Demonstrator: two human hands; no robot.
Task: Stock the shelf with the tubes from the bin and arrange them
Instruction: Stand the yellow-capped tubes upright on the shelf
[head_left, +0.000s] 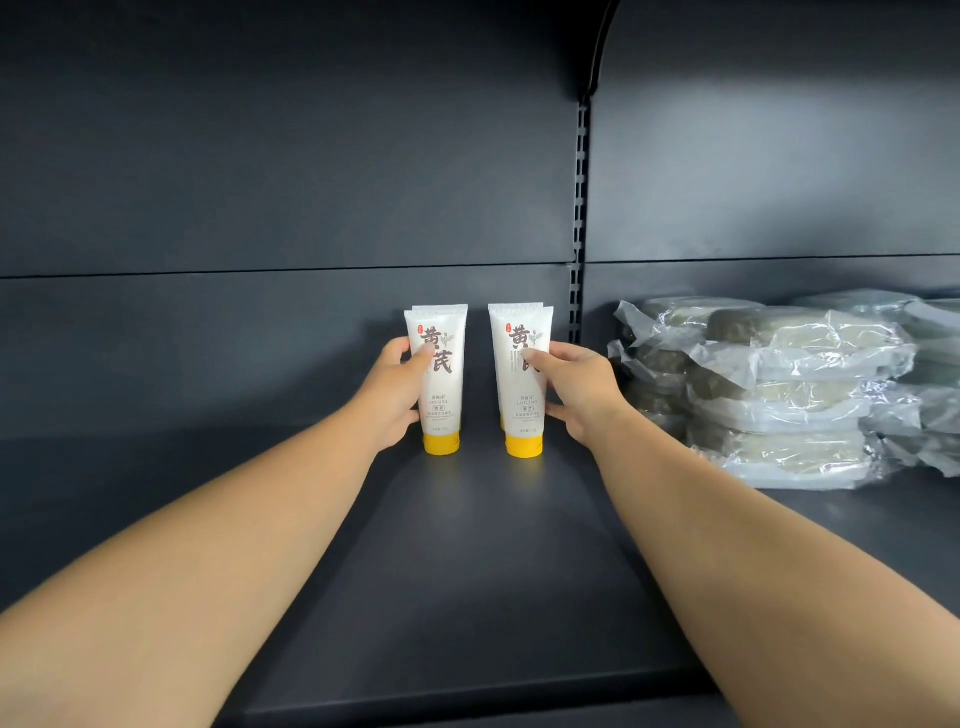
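Dark shelf (467, 571) fills most of the frame, with a stack of plastic-wrapped packs (779, 395) at mid right. Dead centre, two white tubes stand cap-down on yellow caps. Another tube's edge peeks out behind each one. Left hand (395, 395) grips the left tube (440, 384), thumb across its front. Right hand (576, 389) grips the right tube (519, 405) the same way.

A dark grey metal back panel (291, 156) rose behind the matte shelf board (467, 571), split by a slotted upright (580, 208), with soft light pooling on the right-hand panel.
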